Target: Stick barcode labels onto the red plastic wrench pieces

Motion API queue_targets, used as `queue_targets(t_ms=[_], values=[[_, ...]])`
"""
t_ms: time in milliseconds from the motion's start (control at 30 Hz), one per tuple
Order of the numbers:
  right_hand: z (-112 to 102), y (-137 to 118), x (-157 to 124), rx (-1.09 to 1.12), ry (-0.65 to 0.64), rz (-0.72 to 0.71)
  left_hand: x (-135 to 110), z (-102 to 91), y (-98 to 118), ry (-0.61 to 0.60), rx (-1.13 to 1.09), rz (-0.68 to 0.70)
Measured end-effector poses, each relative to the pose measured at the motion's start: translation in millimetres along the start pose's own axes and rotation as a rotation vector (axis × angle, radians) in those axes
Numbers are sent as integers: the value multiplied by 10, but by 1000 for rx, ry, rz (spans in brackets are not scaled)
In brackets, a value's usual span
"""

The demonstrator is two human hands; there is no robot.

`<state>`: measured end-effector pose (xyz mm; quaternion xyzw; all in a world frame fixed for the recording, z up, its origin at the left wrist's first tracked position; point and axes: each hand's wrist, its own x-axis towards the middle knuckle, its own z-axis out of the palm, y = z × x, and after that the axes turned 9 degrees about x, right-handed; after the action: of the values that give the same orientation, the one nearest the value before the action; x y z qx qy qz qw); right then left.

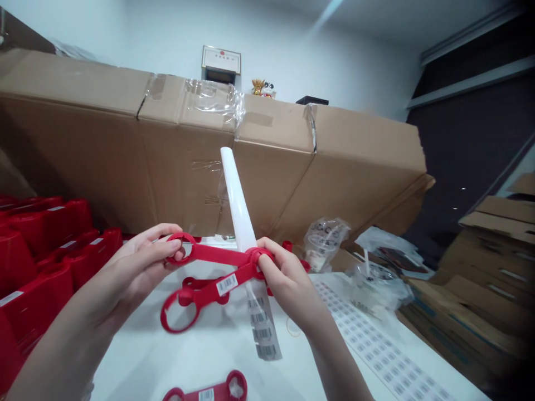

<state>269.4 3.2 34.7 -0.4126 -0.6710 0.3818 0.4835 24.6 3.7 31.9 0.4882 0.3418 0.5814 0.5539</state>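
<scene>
My left hand (146, 250) is closed on the ring at one end of a red bar (221, 255). My right hand (288, 273) pinches the bar's other end together with the end of a second red ring-ended bar (209, 295), which carries a white barcode label (227, 284). Behind the right fingers a white rolled tube (238, 200) slants upward. A strip of barcode labels (263, 328) hangs below it. Whether my right hand also grips the tube and strip I cannot tell. Another red ring-ended bar (207, 395), also labelled, lies on the white table (142, 356) nearest me.
Many red pieces (45, 239) are piled at the left. A long sheet of barcode labels (376, 345) lies along the right, near clear plastic bags (326, 239). A large cardboard box (184, 167) walls off the back; more cardboard boxes (485, 289) stand at right.
</scene>
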Motion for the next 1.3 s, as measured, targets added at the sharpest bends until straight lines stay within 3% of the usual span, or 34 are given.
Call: queue_targets(t_ms=[133, 367, 500, 567, 633, 767, 833, 1000, 1300], values=[[21, -14, -12, -24, 18, -18, 61, -47, -51, 9, 36, 9], [6, 9, -12, -42, 69, -54, -98, 171, 36, 34, 73, 11], [-45, 18, -1, -43, 136, -106, 15, 154, -48, 104, 40, 6], [-59, 5, 4, -38, 185, -139, 70, 131, -128, 143, 155, 53], [-54, -13, 7, -37, 240, -166, 80, 156, -218, 71, 337, 86], [17, -13, 7, -21, 358, -237, -7, 393, -415, -352, 534, 98], [66, 10, 0, -31, 425, -306, -48, 537, -500, -397, 534, 96], [166, 63, -43, -122, 540, -421, -86, 701, -574, -242, 477, 116], [216, 101, -43, -219, 578, -562, -130, 762, -535, -189, 524, 170]])
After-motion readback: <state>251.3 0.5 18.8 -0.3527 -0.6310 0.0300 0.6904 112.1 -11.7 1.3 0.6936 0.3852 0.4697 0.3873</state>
